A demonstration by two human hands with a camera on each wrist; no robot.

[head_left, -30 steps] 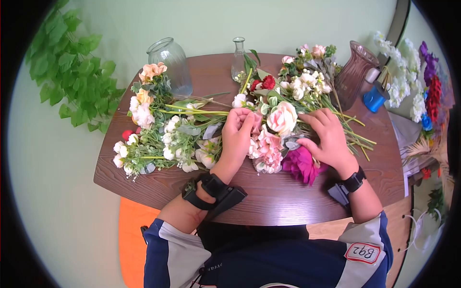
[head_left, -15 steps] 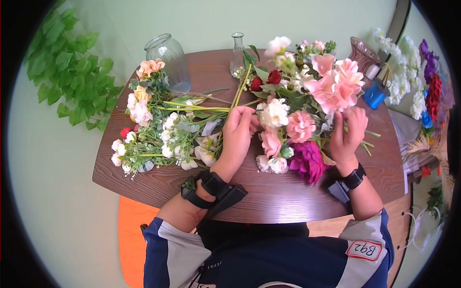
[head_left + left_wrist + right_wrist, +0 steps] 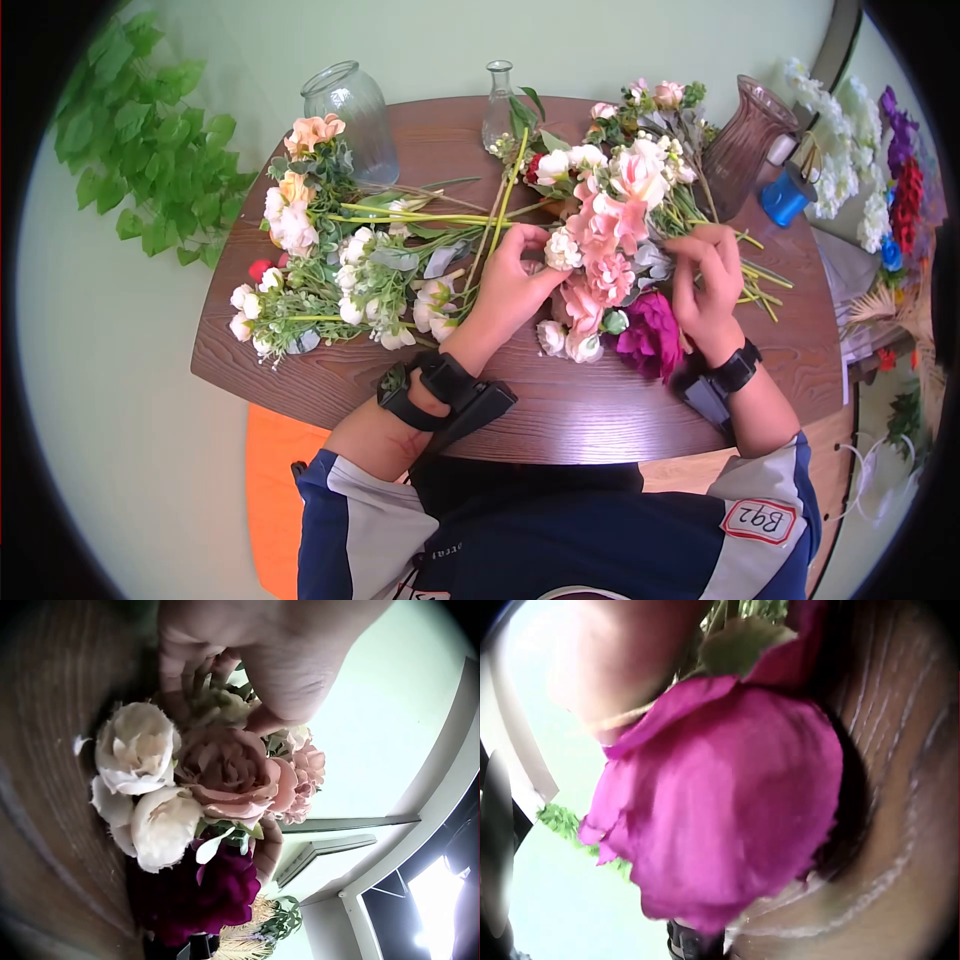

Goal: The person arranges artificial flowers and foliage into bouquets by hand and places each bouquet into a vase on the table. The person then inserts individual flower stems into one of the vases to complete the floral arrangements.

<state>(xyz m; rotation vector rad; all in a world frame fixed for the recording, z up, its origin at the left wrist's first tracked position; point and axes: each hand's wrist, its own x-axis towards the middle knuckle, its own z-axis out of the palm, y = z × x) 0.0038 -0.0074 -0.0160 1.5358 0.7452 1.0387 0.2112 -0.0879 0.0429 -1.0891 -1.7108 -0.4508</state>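
In the head view, my left hand (image 3: 508, 292) is left of the pink-and-white bunch, its thumb and forefinger around a small white flower (image 3: 563, 249). The left wrist view shows thumb and fingers on either side of a pale bloom, above a pink rose (image 3: 229, 769) and white blooms (image 3: 154, 825). With curled fingers my right hand (image 3: 710, 300) holds the bunch's stems, hidden behind it, beside a grey-green leaf (image 3: 653, 262). Pink blooms (image 3: 606, 222) lie between the hands. A magenta flower (image 3: 652, 337) hangs below the right hand and fills much of the right wrist view.
White and peach flowers (image 3: 293, 228) with long green stems cover the table's left side. A ribbed glass jar (image 3: 352, 120), a small clear bottle (image 3: 498, 100) and a purple glass vase (image 3: 747, 150) stand along the back. A blue spool (image 3: 785, 200) sits at the right.
The pink blooms rose toward the camera with the right hand, then came down between the hands. My left hand has moved slightly right, up to the white flower.
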